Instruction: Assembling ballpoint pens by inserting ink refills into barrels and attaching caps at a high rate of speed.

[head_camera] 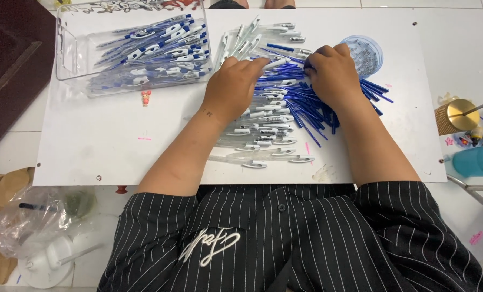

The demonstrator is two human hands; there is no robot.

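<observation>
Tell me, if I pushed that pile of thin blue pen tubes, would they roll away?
Probably a bit. The blue refills look thin, round and smooth, so loose ones would likely roll or slide on the flat white board. They lie criss-crossed under the right hand, which might hold some back. They seem light and perhaps slightly bendy.

Gold-lidded cup with straw (458, 115) at right, teal tumbler (478, 160) near it, crumpled plastic bag (33, 216) lower left
</observation>
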